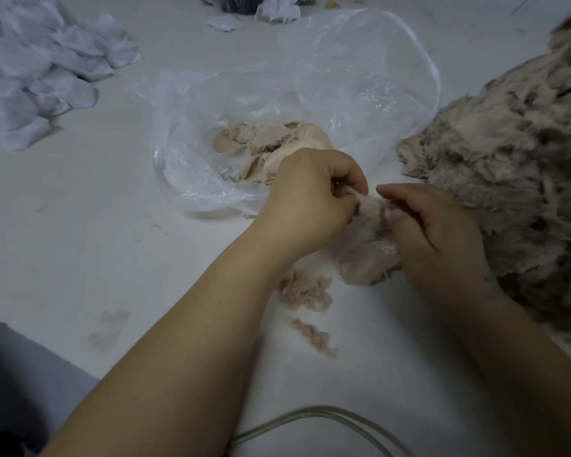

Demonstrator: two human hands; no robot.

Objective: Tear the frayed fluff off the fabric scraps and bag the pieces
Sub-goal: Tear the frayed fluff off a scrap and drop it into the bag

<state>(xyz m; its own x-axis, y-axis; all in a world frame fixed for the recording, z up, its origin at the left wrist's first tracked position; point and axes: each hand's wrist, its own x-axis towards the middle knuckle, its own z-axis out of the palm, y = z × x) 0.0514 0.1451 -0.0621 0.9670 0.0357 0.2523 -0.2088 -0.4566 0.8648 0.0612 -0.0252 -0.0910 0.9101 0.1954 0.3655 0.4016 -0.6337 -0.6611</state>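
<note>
A beige fabric scrap (368,249) with fluffy frayed edges is held between both hands just above the table. My left hand (305,206) pinches its upper left edge, and my right hand (439,232) grips its right side with curled fingers. Behind the hands lies an open clear plastic bag (310,94) with several beige cleaned pieces (271,146) inside. Tufts of torn-off fluff (305,291) lie on the table under my left wrist.
A large heap of frayed beige scraps (515,179) fills the right side. A pile of white fabric (37,70) sits at the far left. A clear cable (314,417) curves along the near edge of the white table (112,225).
</note>
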